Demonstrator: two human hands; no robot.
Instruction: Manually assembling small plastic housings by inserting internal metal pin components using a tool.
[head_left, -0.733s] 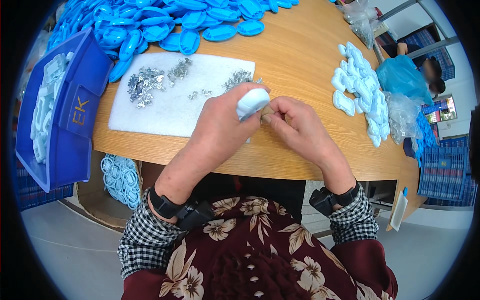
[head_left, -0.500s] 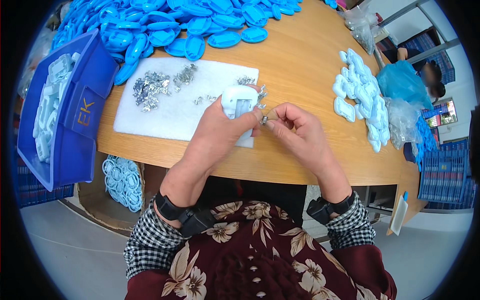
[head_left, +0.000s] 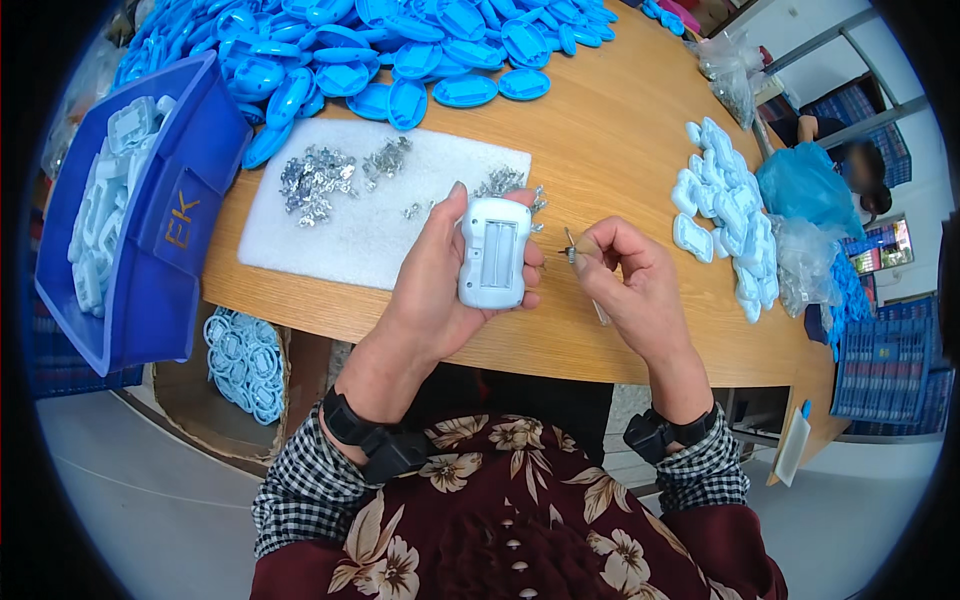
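Note:
My left hand (head_left: 440, 270) is wrapped around a pale blue plastic casing (head_left: 495, 250), its open battery compartment facing up. To the right and apart from the casing, my right hand (head_left: 630, 285) pinches a small metal piece (head_left: 571, 252) with a thin pointed end between thumb and fingers. A slim, pale end sticks out below that hand; I cannot tell whether it belongs to the same piece. Behind the casing lie loose metal contacts (head_left: 500, 182) on a white foam sheet (head_left: 290, 245). More metal contacts (head_left: 318, 183) are heaped on the sheet's left part.
Bright blue oval shells (head_left: 420, 60) pile up at the back. On the left stands a blue bin (head_left: 150, 250) of pale casings. More pale casings (head_left: 725, 200) lie at right, beside plastic bags (head_left: 805, 180). Under the table, a cardboard box (head_left: 285, 400) holds pale blue rings. Another person (head_left: 860, 165) sits far right.
My right hand has drawn away to the right from the casing with the metal piece. My left hand has turned the casing more upright and exposed its battery compartment.

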